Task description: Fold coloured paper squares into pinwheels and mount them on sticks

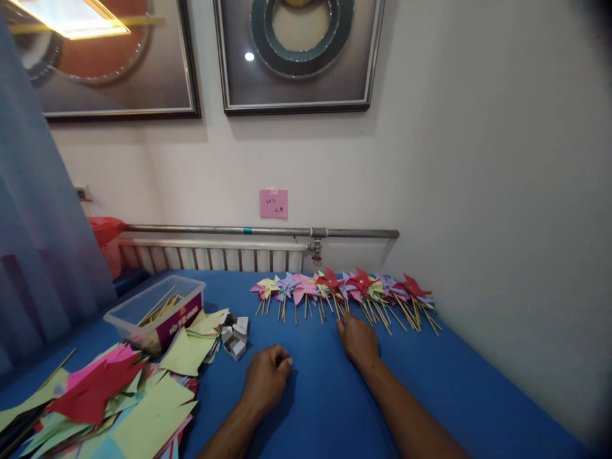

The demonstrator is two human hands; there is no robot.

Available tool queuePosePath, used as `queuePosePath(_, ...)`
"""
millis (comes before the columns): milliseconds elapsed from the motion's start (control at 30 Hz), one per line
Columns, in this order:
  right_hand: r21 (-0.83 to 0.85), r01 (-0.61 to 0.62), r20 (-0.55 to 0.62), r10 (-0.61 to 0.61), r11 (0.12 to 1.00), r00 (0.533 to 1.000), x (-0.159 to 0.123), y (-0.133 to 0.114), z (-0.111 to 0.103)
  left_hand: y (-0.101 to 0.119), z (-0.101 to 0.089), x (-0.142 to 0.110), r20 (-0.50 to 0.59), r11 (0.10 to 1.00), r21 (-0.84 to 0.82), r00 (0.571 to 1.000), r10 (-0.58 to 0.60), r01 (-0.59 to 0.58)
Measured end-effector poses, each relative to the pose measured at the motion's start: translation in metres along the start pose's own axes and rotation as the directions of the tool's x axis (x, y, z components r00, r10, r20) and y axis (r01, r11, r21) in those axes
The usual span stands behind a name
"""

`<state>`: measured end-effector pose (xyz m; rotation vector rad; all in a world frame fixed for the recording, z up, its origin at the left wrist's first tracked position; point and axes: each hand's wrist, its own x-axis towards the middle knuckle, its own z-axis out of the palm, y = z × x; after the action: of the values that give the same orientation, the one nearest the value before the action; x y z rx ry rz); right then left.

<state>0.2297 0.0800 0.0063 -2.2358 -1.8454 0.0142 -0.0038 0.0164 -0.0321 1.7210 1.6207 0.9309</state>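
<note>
Several paper pinwheels [305,287] on thin wooden sticks lie in a row along the far side of the blue table [315,395]. My right hand [358,338] reaches to the row's near edge, its fingertips closed at the lower stick end of a red pinwheel [329,280]. Closer to me, my left hand [268,376] rests just over the table with its fingers curled in; nothing shows between thumb and forefinger. Left of it stands a small open white box [235,338], its contents too small to make out.
Cut paper sheets [157,414] in several colours are piled at the left front. Behind them, a clear plastic bin [157,312] holds wooden sticks. A blue curtain [43,210] hangs at the left. A radiator [215,255] and a pipe [277,231] run along the wall.
</note>
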Motion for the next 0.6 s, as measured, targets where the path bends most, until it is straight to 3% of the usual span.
queuePosePath(133,0.001,0.055,-0.094,-0.055,0.998,0.994,-0.005,0.000,0.000,0.004,-0.003,-0.002,-0.002,1.000,0.017,1.000,0.001,-0.001)
queuePosePath(300,0.026,0.301,-0.234,-0.287,0.953,0.929,-0.025,-0.012,0.012,0.009,-0.005,-0.005,0.034,0.989,0.133,0.997,0.068,-0.072)
queuePosePath(433,0.113,0.498,-0.281,-0.453,0.860,0.846,-0.064,-0.041,0.019,0.015,-0.012,-0.008,0.020,0.950,0.303,0.997,0.069,-0.072)
queuePosePath(600,0.421,0.553,-0.294,-0.469,0.719,0.833,-0.123,-0.079,0.013,0.026,-0.032,-0.012,-0.041,0.888,0.461,0.999,0.030,-0.008)
